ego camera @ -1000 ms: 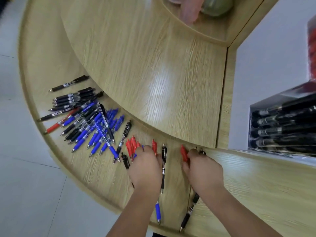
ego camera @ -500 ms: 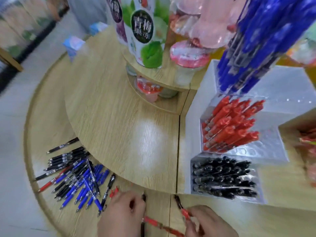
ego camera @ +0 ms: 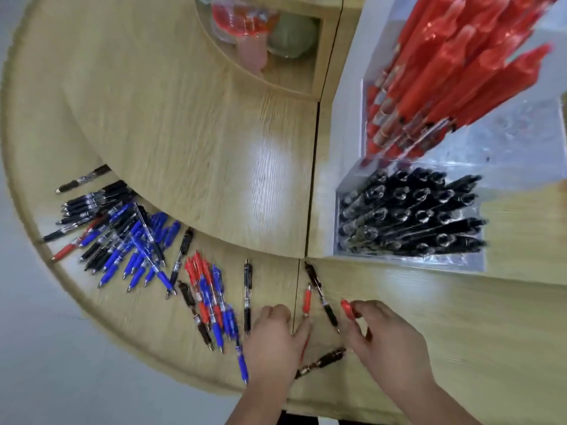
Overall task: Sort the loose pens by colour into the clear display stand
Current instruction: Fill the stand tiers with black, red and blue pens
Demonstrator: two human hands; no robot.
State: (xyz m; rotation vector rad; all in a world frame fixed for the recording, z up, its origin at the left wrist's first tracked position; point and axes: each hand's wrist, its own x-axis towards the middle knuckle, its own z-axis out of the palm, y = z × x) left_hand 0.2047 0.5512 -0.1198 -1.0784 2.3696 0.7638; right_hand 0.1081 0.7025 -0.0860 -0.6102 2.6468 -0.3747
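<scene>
The clear display stand [ego camera: 521, 139] stands at the right, with red pens [ego camera: 429, 87] upright in its rear compartment and black pens [ego camera: 411, 213] in its front one. Loose blue and black pens [ego camera: 129, 240] lie heaped at the left of the lower wooden ledge. A smaller red and blue bunch [ego camera: 208, 292] lies nearer me. My left hand [ego camera: 273, 342] pinches a red pen [ego camera: 307, 300] that points away from me. My right hand [ego camera: 386, 342] grips another red pen [ego camera: 347, 308] by its end, just below the stand.
Single black pens [ego camera: 247, 286] [ego camera: 319, 292] lie between the hands and the bunch. A dark pen [ego camera: 322, 362] lies under my wrists, and a blue pen [ego camera: 243, 365] lies by my left wrist. A raised curved wooden tier [ego camera: 184, 133] sits behind, with jars [ego camera: 245, 23] on a higher shelf.
The view swung up towards the stand and part-way back down. Both hands drew back from the pens on the ledge, each with a red pen in its fingers.
</scene>
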